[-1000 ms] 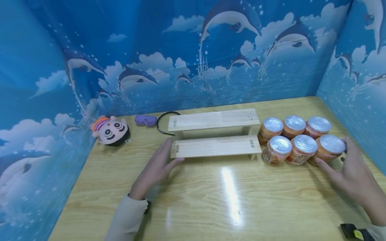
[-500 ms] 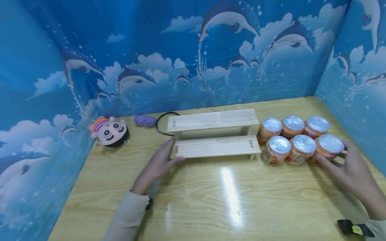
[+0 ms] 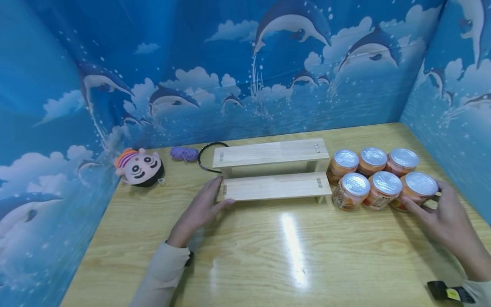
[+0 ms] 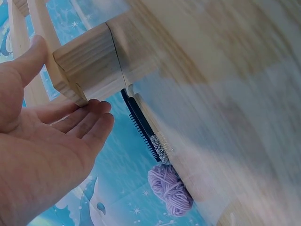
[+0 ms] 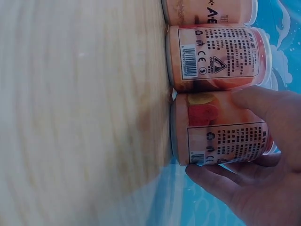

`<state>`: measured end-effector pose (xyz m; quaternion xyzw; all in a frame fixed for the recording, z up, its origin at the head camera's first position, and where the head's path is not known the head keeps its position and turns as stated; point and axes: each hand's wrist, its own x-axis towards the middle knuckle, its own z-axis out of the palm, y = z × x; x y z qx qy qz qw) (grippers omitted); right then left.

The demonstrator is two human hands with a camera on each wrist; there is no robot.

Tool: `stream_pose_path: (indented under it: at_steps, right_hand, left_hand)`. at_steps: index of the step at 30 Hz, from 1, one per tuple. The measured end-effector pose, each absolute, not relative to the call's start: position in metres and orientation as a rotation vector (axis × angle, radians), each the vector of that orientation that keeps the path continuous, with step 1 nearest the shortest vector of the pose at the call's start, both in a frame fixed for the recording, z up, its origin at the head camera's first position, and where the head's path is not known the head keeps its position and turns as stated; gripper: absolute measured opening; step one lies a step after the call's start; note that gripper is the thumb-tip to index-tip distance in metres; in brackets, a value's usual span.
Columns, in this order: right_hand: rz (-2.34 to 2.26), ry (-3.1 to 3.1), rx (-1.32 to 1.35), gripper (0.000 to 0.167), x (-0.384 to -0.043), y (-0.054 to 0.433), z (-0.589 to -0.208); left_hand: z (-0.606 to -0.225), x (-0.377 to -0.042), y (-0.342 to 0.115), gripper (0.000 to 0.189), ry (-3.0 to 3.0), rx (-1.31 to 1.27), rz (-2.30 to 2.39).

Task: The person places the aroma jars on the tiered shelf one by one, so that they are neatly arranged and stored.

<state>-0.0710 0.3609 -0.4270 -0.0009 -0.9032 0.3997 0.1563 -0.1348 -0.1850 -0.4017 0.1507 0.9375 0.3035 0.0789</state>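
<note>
One can point(image 3: 421, 184), upright on the table point(image 3: 249, 256), near right corner of a block of six; clasped between thumb and fingers of the right hand point(image 3: 446, 213). Five other cans point(image 3: 354, 184) beside it. Front shelf point(image 3: 276, 187), wooden; left end gripped by the left hand point(image 3: 201, 207). Back shelf point(image 3: 272, 152), higher, just behind. Hairband point(image 4: 141, 117), black, by its left end. Yarn point(image 3: 184, 154), purple. Plush toy point(image 3: 142, 167), farthest left.

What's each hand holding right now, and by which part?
Right hand: the front row's rightmost orange-labelled can, gripped around its sides. Left hand: the lower wooden shelf, by its left end.
</note>
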Motion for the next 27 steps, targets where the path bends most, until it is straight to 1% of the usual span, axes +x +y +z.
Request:
stream_pose_path:
  at_steps: [10, 12, 15, 19, 22, 24, 27]
  right_hand:
    - [1.079, -2.587, -0.047, 0.053, -0.067, 0.355, -0.421]
    - [1.058, -2.591, -0.062, 0.057, -0.065, 0.355, -0.418]
    - [1.048, -2.579, -0.068, 0.055, -0.063, 0.353, -0.412]
    - [1.032, -2.587, -0.141, 0.062, -0.06, 0.349, -0.404]
    - [1.006, -2.59, -0.199, 0.071, -0.057, 0.345, -0.397]
    - [0.997, -2.568, -0.204, 0.071, -0.056, 0.344, -0.392]
    - [1.02, -2.5, -0.165, 0.066, -0.056, 0.342, -0.383]
  left_hand:
    - [-0.4, -0.135, -0.185, 0.088, 2.803, 0.448, 0.89]
    - [-0.399, -0.135, -0.185, 0.088, 2.8, 0.449, 0.892]
    - [-0.399, -0.135, -0.185, 0.087, 2.798, 0.453, 0.892]
    - [-0.4, -0.135, -0.185, 0.087, 2.794, 0.462, 0.893]
    - [-0.4, -0.136, -0.185, 0.087, 2.788, 0.465, 0.895]
    - [-0.399, -0.136, -0.185, 0.087, 2.782, 0.462, 0.899]
    - [-0.399, -0.136, -0.185, 0.087, 2.775, 0.458, 0.904]
